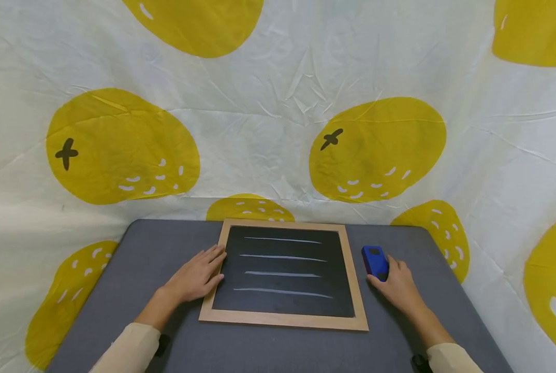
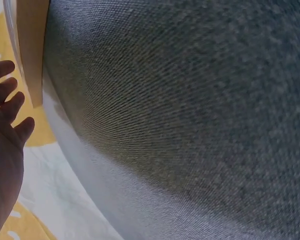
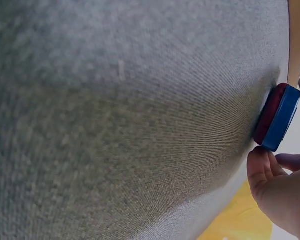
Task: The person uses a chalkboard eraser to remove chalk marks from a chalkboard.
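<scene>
a flat rectangular chalkboard (image 1: pixel 284 274) with a pale wooden frame and four chalk lines lies mid-table on woven grey cloth (image 1: pixel 157 243). the left hand (image 1: pixel 195 277) rests on its left edge, fingers straight. the right hand (image 1: pixel 399 285) curls its fingertips against a small blue eraser (image 1: pixel 375 261) with a red felt underside, just right of the frame. a white sheet printed with yellow fruit (image 1: pixel 376 150) hangs behind

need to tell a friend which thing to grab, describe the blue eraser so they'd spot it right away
On the grey fabric-covered table lies a wooden-framed black chalkboard with four chalk lines. Just past its right edge sits a small blue block eraser, touched by the right hand. It is the only blue thing there, with a dark red underside.
</scene>
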